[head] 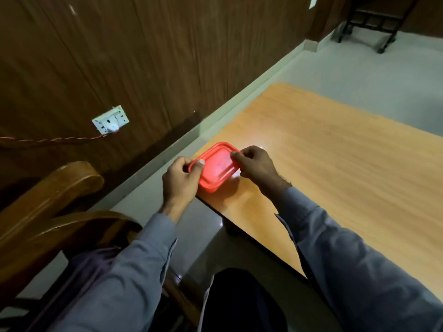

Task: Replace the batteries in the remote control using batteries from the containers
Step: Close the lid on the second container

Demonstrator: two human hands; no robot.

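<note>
A small container with a red lid (217, 167) sits at the near left corner of the orange wooden table (335, 152). My left hand (179, 180) grips its left edge, thumb on top of the lid. My right hand (254, 164) grips the right edge, fingers curled over the rim. The lid covers the container, so its contents are hidden. No remote control or batteries are in view.
A wooden chair (52, 212) stands at the left beside me. The wood-panelled wall holds a white socket (110, 122) with a red twisted cable. A dark metal frame (374, 22) stands on the pale floor at the far right.
</note>
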